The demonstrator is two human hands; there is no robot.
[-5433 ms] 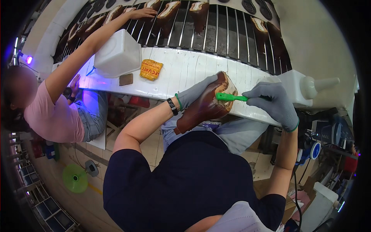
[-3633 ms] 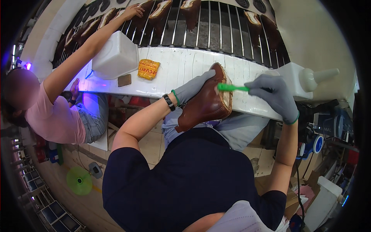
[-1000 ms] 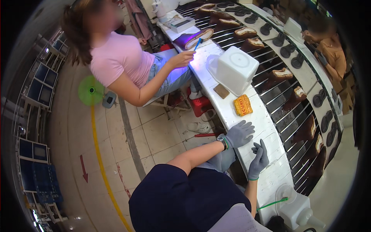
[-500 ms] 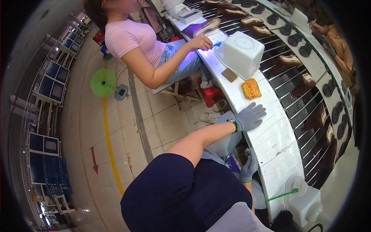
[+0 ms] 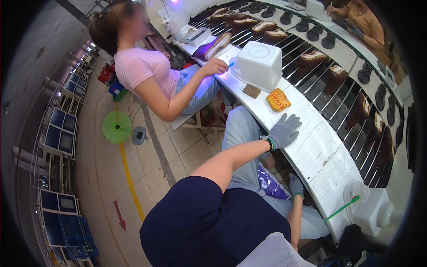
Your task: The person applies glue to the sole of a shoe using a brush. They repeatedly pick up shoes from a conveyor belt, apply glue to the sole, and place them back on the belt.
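My left hand (image 5: pixel 284 132), in a grey glove, lies on the near edge of the white table (image 5: pixel 324 153) with its fingers spread. It holds nothing. A yellow-orange wrapped packet (image 5: pixel 278 100) sits just beyond its fingertips, not touching them. My right hand (image 5: pixel 296 186), also gloved in grey, is low beside the table edge, over my lap. Its fingers are partly hidden, so I cannot tell whether it holds anything. Close to it, a purple patterned package or cloth (image 5: pixel 272 183) shows between my legs.
A white plastic container (image 5: pixel 259 64) and small brown block (image 5: pixel 251 91) stand beyond the packet. A roller conveyor (image 5: pixel 307 75) carries brown shoe uppers; dark soles line its far side. At right are a white jug (image 5: pixel 371 211) and green-handled brush (image 5: pixel 342 208). A co-worker (image 5: pixel 147 66) sits at left.
My right hand has moved down and slightly right, away from the table edge. More of the purple thing shows. My left hand stays on the table edge. The whole view has shifted.
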